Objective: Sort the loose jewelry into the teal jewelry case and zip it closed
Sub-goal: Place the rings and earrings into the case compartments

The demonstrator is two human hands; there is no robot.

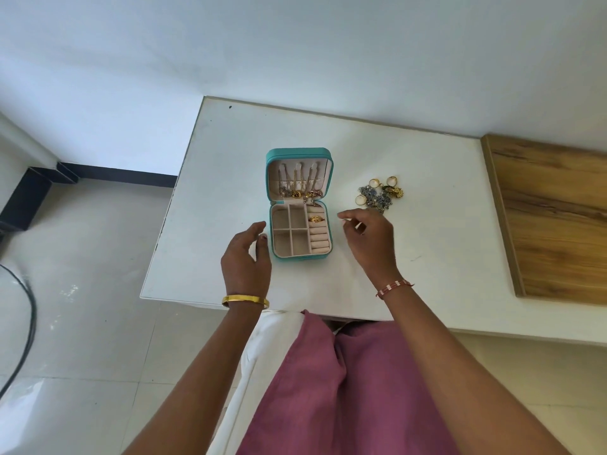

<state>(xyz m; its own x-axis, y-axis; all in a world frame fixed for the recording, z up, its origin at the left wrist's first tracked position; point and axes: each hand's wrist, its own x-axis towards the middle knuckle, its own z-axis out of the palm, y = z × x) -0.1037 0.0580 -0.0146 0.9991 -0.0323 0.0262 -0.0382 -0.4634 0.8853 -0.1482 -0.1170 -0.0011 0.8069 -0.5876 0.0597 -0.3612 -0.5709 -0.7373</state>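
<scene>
The teal jewelry case (299, 257) lies open on the white table (427, 224), its lid upright at the far side. Several gold chains (297, 187) hang on the lid's hooks. A gold ring (317, 219) sits in the ring rolls at the right of the case's tray; the square compartments look bare. A loose pile of rings and dark flower-shaped pieces (379, 193) lies to the right of the case. My left hand (246, 257) hovers beside the case's left wall, fingers relaxed. My right hand (368, 239) is between the case and the pile, fingers loosely curled, holding nothing that I can see.
A wooden board (555, 218) covers the table's right end. The wall stands just behind the table. On the left are a tiled floor, a dark cable (26, 323) and a black skirting. Pink cloth over my lap (328, 389) touches the table's front edge.
</scene>
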